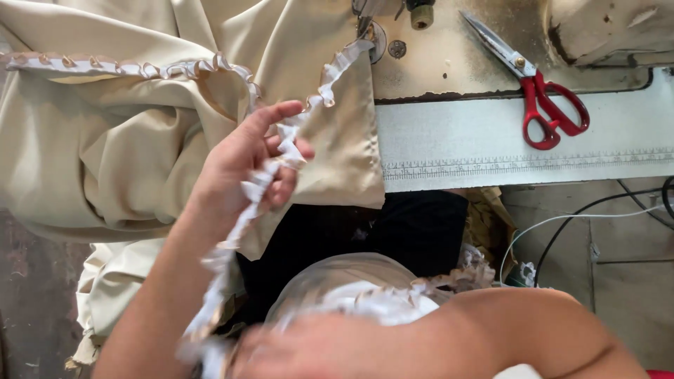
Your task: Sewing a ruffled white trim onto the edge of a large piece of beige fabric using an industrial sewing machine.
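Centre frame: white ruffled trim (270,168) is pinched between thumb and fingers of the left hand (246,165), held against beige fabric (126,140) draped across the upper left. Bottom centre: the right hand (309,347) is blurred, laid on gathered trim; whether it grips cannot be told. Upper right: red-handled scissors (540,91) are seen lying on the sewing machine table (491,140), well apart from both hands.
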